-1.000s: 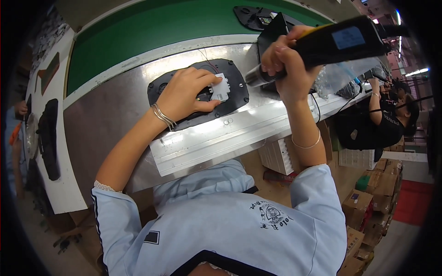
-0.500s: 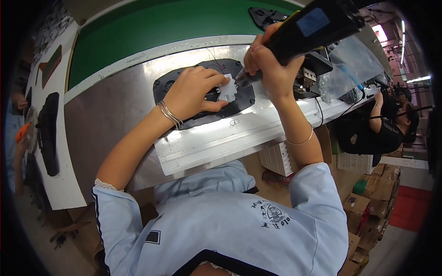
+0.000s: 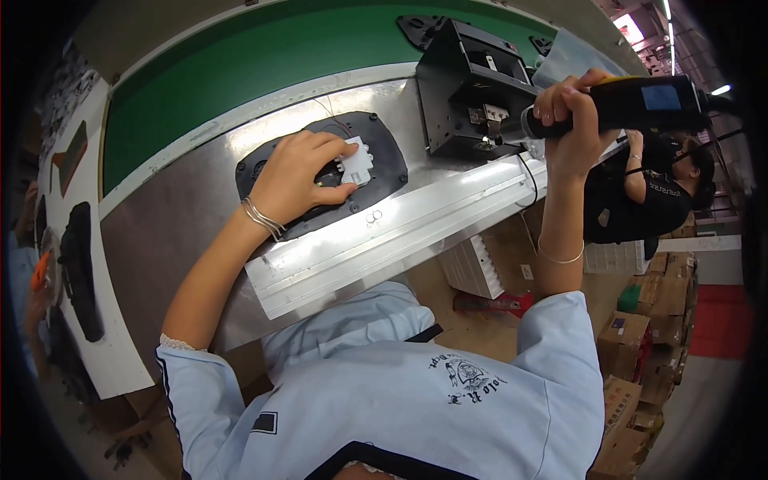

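Over at the worker's eleven o'clock, the left hand (image 3: 294, 172) has thumb and forefinger pinched on the white block (image 3: 357, 166), which sits on the black panel (image 3: 390, 152). The right hand (image 3: 572, 124) is wrapped around the power screwdriver (image 3: 636, 108) at two o'clock, its nose by the black box (image 3: 444, 92); from here I can't tell if they touch. I'd hold the block flat and unmoving, and line that nose up squarely.
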### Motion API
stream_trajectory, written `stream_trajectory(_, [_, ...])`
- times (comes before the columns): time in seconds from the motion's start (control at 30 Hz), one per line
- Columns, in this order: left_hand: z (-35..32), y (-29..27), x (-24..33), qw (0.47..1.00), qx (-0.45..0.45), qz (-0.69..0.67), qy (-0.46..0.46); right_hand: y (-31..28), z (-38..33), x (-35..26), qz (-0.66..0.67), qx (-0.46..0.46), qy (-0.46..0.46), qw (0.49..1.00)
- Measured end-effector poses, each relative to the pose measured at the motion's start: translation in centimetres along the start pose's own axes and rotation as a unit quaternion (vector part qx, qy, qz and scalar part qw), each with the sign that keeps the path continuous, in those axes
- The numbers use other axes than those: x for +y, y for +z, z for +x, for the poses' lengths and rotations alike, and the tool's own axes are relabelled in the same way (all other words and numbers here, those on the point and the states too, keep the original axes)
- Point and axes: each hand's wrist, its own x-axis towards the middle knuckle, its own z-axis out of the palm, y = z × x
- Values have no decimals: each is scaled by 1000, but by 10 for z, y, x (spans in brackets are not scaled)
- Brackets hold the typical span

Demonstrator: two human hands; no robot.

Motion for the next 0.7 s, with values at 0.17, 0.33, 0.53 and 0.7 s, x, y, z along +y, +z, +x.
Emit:
stream_trajectory(0.17, [0,1,0,1000,-3,-6,-9,-6,4,17,-43,38,23,998])
stream_trajectory(0.33, [-2,1,-1,1000,-3,-15,-25,-10,6,18,-18,24,38,999])
stream_trajectory(0.53, [-3,2,-6,999,-3,-24,-34,20,-20,5,-24,-13,108,994])
stream_trajectory(0.7, [-2,1,-3,994,-7,-65,-89,65,-21,-6,36,-80,105,991])
